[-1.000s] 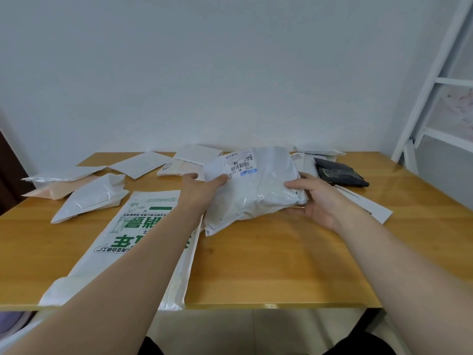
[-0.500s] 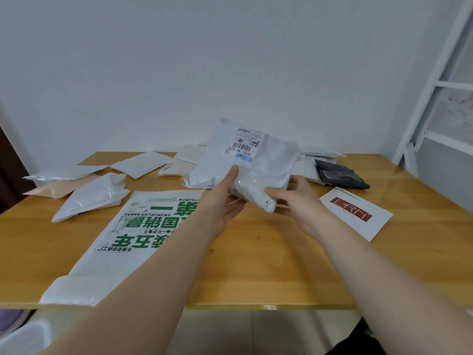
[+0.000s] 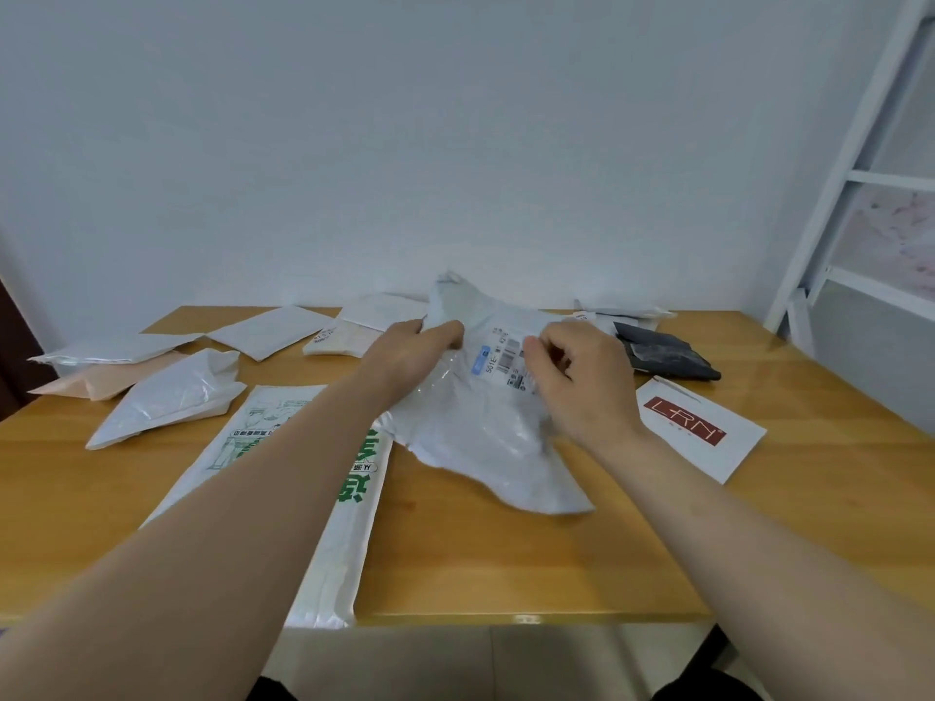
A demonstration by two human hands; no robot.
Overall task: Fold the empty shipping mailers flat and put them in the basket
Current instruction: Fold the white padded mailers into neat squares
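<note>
Mailers lie scattered over the wooden surface (image 3: 506, 564). At the far left a flat silvery mailer (image 3: 116, 349) rests partly on a pale pink mailer (image 3: 96, 384), and just beside them sits a crumpled white mailer (image 3: 167, 397). Behind these, near the wall, lies a flat white mailer (image 3: 270, 331). A long white bag with green print (image 3: 349, 538) stretches from mid-surface to the near edge, partly hidden by the left forearm. Towards the back, a cream mailer (image 3: 339, 341) lies just in front of a white envelope (image 3: 384, 311). The left grip (image 3: 410, 356) has its fingers curled over the upper left edge of the grey-white mailer (image 3: 485, 432), holding it. This mailer is in the middle of the surface: its wrinkled lower part lies on the wood and overlaps the right edge of the green-printed bag, while its top corner stands up towards the wall. Its shipping label (image 3: 506, 356) faces up between the hands. The right grip (image 3: 582, 382) pinches the mailer's upper right part beside the label, fingers bent. Further right lies a folded black mailer (image 3: 663, 354), with a white envelope bearing a red logo (image 3: 703, 432) nearer the front. A white metal frame (image 3: 835, 169) stands at the far right.
</note>
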